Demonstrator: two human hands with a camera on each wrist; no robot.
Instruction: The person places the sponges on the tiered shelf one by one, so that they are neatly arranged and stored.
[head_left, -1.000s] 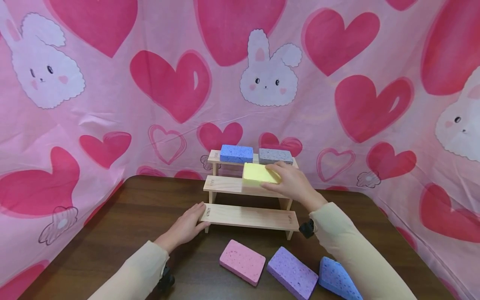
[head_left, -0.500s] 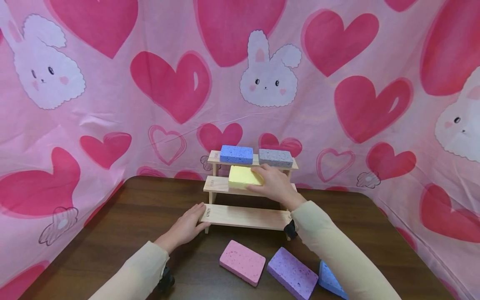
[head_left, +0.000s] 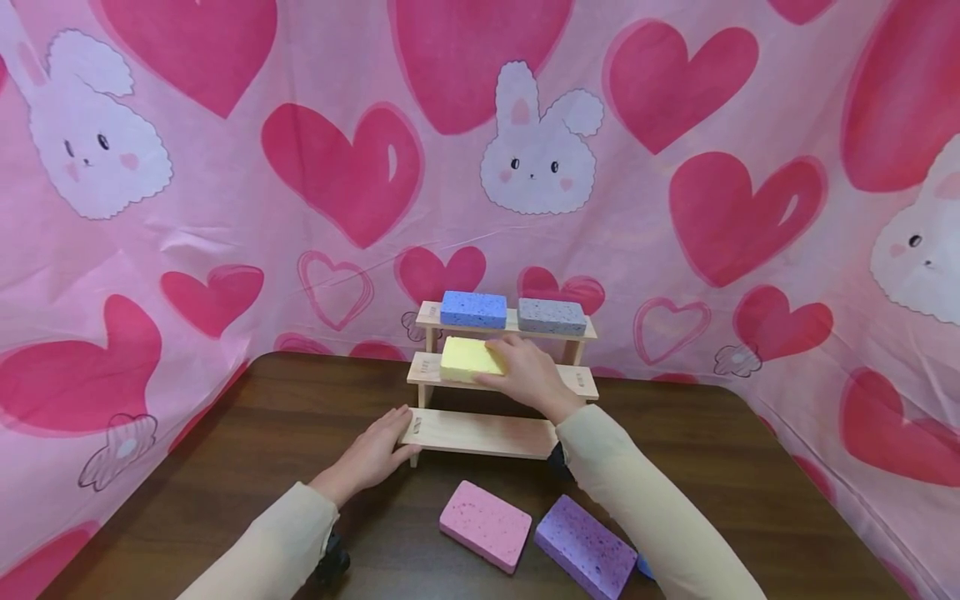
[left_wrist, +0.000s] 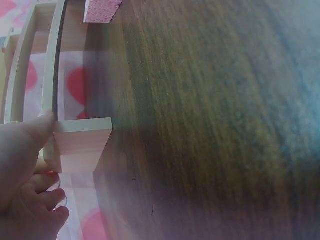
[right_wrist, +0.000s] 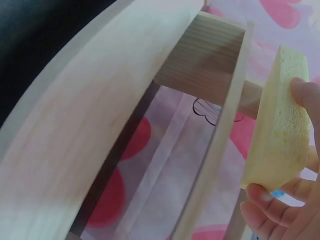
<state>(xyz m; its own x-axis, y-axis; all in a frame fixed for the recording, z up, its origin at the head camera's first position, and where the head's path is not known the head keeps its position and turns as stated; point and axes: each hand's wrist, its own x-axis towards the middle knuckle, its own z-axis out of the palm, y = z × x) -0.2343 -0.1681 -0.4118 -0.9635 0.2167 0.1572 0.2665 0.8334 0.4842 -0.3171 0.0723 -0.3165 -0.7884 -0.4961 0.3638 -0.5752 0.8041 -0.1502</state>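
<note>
My right hand grips a yellow sponge by its right end, at the left part of the middle step of a three-step wooden stand. In the right wrist view the thumb and fingers pinch opposite sides of the yellow sponge; I cannot tell whether it touches the board. My left hand holds the left end of the lowest step. The left wrist view shows the thumb on one side of that board and fingers on the other. On the top step sit a blue sponge and a grey sponge.
In front of the stand, a pink sponge and a purple sponge lie on the dark wooden table. Another blue sponge is mostly hidden by the right sleeve. A pink cloth with hearts and rabbits hangs behind.
My right hand has carried the yellow sponge leftward and slightly down along the middle step. The right sleeve now covers most of the front blue sponge. My left hand stays in place.
</note>
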